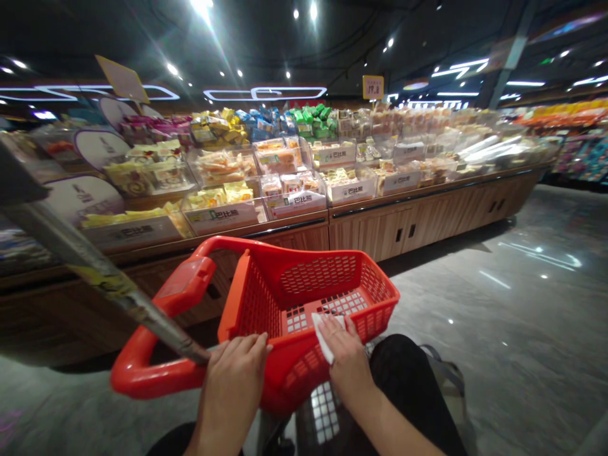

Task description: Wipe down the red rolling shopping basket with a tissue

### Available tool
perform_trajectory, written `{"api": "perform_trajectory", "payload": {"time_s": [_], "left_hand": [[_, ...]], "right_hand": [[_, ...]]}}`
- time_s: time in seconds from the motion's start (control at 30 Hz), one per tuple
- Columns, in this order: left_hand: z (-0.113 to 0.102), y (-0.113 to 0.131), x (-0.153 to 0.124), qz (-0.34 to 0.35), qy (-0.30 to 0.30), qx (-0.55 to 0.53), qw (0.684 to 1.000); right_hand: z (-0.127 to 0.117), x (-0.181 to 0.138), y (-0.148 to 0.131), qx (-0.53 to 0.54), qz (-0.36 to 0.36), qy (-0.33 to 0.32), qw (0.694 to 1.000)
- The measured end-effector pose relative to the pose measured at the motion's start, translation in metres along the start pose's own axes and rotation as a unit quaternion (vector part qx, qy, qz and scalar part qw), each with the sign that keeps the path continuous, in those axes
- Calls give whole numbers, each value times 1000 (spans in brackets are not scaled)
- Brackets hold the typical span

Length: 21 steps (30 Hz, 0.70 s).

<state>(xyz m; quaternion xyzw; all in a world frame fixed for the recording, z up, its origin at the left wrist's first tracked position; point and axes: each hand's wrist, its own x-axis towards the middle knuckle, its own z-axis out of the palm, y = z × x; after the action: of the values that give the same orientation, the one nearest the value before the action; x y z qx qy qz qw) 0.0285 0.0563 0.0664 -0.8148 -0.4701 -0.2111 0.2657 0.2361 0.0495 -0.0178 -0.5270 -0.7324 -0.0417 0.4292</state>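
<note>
The largest thing before me is the long shop counter with pale wooden doors (pixel 370 235); on its upper side stand clear trays of small packaged foods. Just in front of it, close to me, stands the bright red plastic shopping cart with perforated walls (pixel 294 364). I see nothing lying inside its basket. A long, grey, worn pole with a yellow mark (pixel 142 310) comes down from the upper left and ends at my left hand (pixel 235 373). My knee in black cloth (pixel 403 373) is on the right side of the cart.

My left hand is bent over the near rim, at the corner beside the handle; whether its fingers also close around the pole, I cannot tell. My right hand (pixel 349 354) has its fingers nearly together and holds the thin white wipe, cloth or paper (pixel 323 341), against the middle of the same near rim.

I judge that the step in hand is wiping this rim. A further stroke would call for even pressure, the wipe kept flat under the fingers, and the left hand holding the cart steady so that it does not roll.
</note>
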Motion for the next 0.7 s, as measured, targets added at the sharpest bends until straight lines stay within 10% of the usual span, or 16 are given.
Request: {"api": "perform_trajectory", "payload": {"time_s": [0.33,0.7], "left_hand": [[2,-4,-4,-18,-16,-11,1000],[-3,-7,-4,-26,4,-3,1000]], "right_hand": [[0,-4,-14,18,-52,-11,998],[-25,2,26,-65,94,-40,993]]}}
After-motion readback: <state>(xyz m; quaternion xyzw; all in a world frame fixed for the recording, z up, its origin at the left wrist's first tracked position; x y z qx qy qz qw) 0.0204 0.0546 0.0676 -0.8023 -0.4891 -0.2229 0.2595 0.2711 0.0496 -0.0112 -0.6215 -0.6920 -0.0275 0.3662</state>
